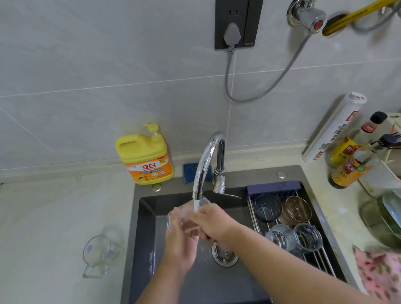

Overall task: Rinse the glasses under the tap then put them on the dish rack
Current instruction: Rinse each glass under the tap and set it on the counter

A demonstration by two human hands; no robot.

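A clear glass (pixel 184 220) is held over the dark sink (pixel 148 229), right under the chrome tap (pixel 207 161), and water runs onto it. My left hand (pixel 179 241) grips the glass from the left. My right hand (pixel 214 225) wraps over it from the right, fingers on its rim. Several glasses lie on the wire dish rack (pixel 318 259) across the sink's right side: a dark one (pixel 267 207), a brownish one (pixel 298 210), and two clear ones (pixel 281 238) (pixel 307 238). A clear glass mug (pixel 98 253) lies on the counter to the left.
A yellow detergent bottle (pixel 146 156) and a blue sponge (pixel 189 169) stand behind the sink. Sauce bottles (pixel 348 160), a roll (pixel 335 128), stacked plates (pixel 399 219) and a pink cloth (pixel 394 278) crowd the right counter. The drain (pixel 224 255) sits below my hands.
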